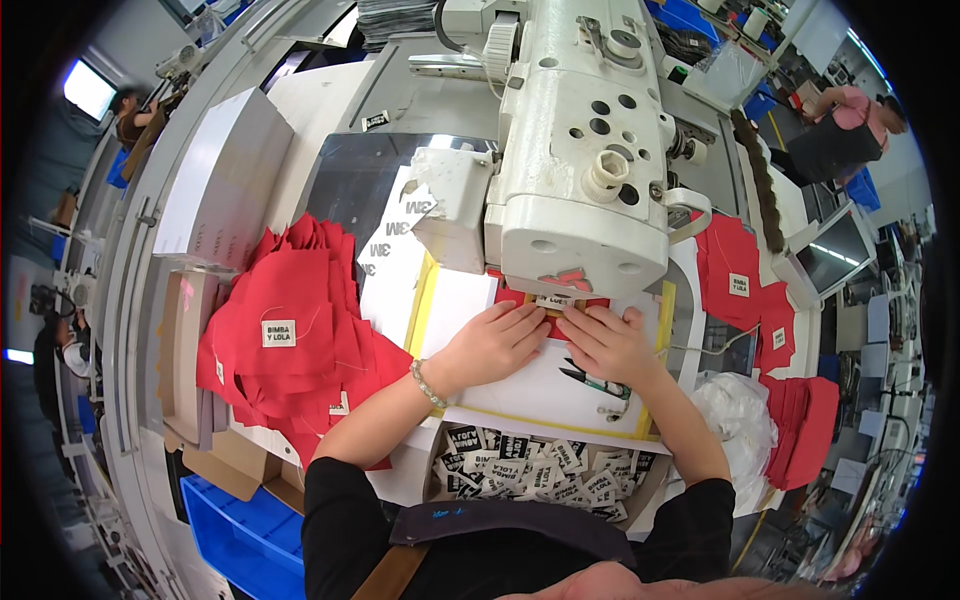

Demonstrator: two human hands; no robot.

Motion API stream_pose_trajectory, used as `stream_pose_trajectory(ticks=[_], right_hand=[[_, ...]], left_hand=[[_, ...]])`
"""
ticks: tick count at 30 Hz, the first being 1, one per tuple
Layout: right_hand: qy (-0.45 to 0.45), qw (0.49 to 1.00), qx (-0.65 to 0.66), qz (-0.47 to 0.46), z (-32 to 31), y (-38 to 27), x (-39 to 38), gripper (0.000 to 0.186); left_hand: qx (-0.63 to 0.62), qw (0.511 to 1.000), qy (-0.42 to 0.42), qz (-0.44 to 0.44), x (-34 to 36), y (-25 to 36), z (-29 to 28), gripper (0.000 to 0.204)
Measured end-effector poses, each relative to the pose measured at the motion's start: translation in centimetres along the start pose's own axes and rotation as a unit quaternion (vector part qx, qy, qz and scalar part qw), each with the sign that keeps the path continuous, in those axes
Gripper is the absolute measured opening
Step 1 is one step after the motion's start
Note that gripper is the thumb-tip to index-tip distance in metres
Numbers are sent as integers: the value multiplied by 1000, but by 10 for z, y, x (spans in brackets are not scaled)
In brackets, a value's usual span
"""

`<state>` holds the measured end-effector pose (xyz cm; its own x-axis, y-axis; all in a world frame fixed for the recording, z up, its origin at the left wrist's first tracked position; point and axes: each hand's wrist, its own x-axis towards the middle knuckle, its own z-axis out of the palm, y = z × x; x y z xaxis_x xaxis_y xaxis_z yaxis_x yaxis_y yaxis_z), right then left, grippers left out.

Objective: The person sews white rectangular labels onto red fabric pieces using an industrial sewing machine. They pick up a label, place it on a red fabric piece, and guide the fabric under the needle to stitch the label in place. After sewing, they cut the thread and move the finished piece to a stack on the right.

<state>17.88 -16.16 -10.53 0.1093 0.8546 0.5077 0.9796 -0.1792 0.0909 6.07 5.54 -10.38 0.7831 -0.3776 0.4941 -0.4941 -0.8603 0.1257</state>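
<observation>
Under the head of a white industrial sewing machine [580, 215] lies a red fabric piece [512, 296], partly hidden by the machine and my fingers. A small printed label [552, 300] shows on it between my fingertips. My left hand [500, 345] rests on the left side of the fabric with its fingers stretched out flat. On the other side, my right hand [606, 346] lies with its fingers extended, touching the fabric near the label. Beneath my right palm, thread snips [598, 382] lie on the white work plate [500, 385].
Left of me is a heap of red labelled fabric pieces [290, 290], beside a white box [225, 175]. A tray of loose labels [540, 470] sits close to my body. More red pieces [800, 430] and a clear plastic bag [735, 415] are at the right. Blue bin [240, 535] stands lower left.
</observation>
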Motion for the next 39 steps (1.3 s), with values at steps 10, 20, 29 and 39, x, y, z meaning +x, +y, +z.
stream_pose_trajectory(ticks=[10,20,29,39], right_hand=[[-101,989,62,87,-5,-1,8,50],[-97,987,54,118,-2,-1,4,50],[-137,977,127,107,3,2,4,52],[-208,941,220,151,7,-1,15,53]], left_hand=[[-28,997,-73,1,11,1,9,41],[8,999,-46,5,8,8,20,40],[46,997,-9,57,2,-3,11,23],[-7,997,9,-81,-2,-19,-2,18]])
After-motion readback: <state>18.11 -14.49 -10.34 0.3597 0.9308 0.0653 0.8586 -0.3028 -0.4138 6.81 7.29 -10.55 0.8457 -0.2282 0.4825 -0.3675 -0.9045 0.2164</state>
